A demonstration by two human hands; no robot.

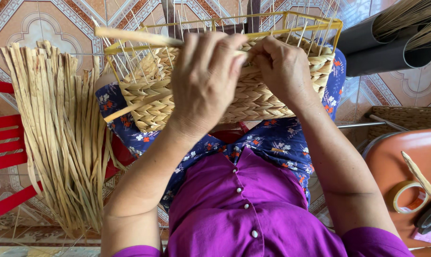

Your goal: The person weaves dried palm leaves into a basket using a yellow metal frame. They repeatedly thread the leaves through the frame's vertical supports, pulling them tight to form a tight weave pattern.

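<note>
A half-woven basket (258, 97) of pale dried straw rests on my lap, built on a yellow wire frame (315, 21) with thin upright wires. My left hand (206, 78) is closed around a long flat straw strand (134, 35) that runs out to the left along the frame's top edge. My right hand (282, 64) pinches the weave at the basket's upper rim, fingers tucked between the wires. Both hands touch near the middle of the rim.
A thick bundle of dried straw strands (58, 133) lies over a red slatted chair (6, 157) at the left. Dark plastic tubes (386, 47) holding thin sticks stand at upper right. An orange seat (406, 162) at the right carries a tape roll (408, 195). Patterned floor tiles lie beneath.
</note>
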